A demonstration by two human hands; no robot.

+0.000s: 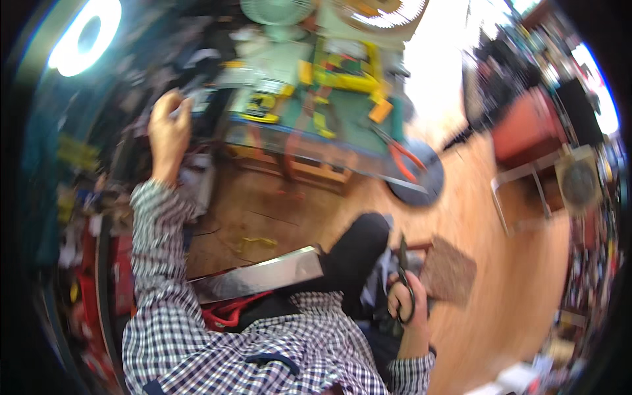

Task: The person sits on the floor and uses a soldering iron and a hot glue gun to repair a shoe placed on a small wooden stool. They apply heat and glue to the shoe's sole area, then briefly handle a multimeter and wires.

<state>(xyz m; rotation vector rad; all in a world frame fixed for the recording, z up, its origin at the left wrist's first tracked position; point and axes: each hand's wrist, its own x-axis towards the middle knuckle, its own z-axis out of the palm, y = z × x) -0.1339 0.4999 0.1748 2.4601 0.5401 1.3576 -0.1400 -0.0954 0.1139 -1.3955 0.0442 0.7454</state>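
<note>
My right hand is closed round the handles of black scissors, low at the right beside my knee, with the blades pointing away from me. My left hand is raised at the far left, in front of cluttered dark shelving. Its fingers are curled in a pinch, and blur hides what they hold, if anything. Across my lap lies a long, shiny metal-coloured piece, with something red under its near side.
Ahead stands a workbench with a yellow tool case, a yellow-black item and orange-handled pliers. A round dark seat stands at its right corner. A brown square board is near my right hand. Farther right is a red box.
</note>
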